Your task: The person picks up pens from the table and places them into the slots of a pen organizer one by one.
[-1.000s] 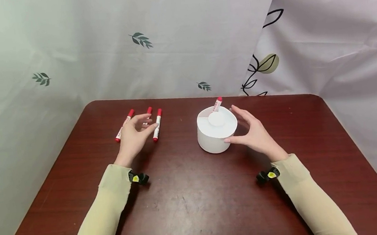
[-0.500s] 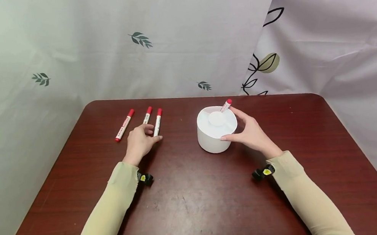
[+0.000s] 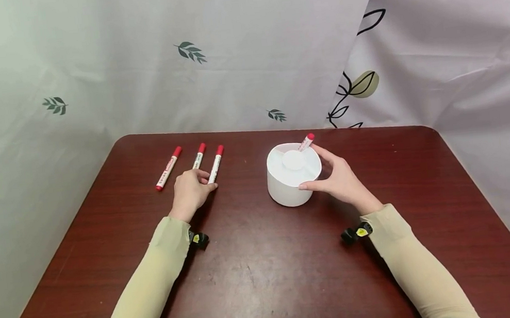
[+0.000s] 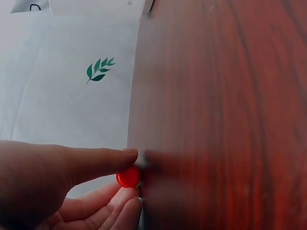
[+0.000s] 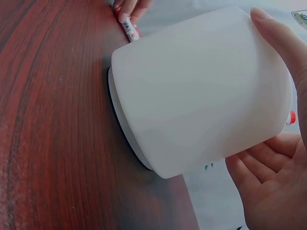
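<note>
My left hand pinches the lower end of the rightmost marker, white with red ends, on the table. In the left wrist view the marker's red end shows between thumb and fingers. Two similar markers lie to its left: the middle marker, partly hidden by the hand, and the outer left marker. My right hand grips a white round divided organizer from its right side, thumb in front and fingers behind. One marker leans in its rear right compartment, red end up.
A dark red-brown wooden table carries everything. Behind it hangs a pale curtain with leaf prints. A black wrist camera sits on the left cuff, another wrist camera on the right.
My left hand has come down and taken hold of the rightmost marker, whose far end swings slightly right. My right hand has closed on the organizer; its top has turned, carrying the leaning marker right.
</note>
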`<state>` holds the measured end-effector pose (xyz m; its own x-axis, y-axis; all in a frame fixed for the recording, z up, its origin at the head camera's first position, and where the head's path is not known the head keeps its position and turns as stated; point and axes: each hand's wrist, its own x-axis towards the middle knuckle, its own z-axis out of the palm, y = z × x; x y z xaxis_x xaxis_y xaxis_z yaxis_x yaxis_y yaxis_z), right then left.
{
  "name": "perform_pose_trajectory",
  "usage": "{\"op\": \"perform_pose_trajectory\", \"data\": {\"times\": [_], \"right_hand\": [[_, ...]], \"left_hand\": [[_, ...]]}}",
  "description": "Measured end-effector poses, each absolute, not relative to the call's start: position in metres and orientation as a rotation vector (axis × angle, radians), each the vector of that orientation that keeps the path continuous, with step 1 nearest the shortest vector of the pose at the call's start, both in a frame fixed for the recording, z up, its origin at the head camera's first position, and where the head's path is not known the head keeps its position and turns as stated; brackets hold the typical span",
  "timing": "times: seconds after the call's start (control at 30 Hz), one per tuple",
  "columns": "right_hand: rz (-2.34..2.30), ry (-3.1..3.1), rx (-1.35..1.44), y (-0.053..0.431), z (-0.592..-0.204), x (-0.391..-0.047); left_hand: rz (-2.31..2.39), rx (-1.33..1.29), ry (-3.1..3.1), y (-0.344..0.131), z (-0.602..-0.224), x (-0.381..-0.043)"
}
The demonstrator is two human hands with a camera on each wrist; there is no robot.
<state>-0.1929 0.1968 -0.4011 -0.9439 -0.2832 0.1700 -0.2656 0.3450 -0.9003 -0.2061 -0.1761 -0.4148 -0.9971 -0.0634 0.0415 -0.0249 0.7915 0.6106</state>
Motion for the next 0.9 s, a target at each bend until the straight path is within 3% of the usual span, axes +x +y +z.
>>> {"op": "perform_pose_trajectory", "data": {"times": [0.4, 0.9], "right_hand": [[-1.714, 2.551, -0.531, 0.196, -0.402, -0.192], [-1.735, 2.549, -0.580, 0.197, -0.400, -0.192]], "left_hand": [[-0.974, 0.061, -2.881, -0.176, -0.411, -0.204], [-1.201, -0.042, -2.738, -0.174, -0.376, -0.193]]}}
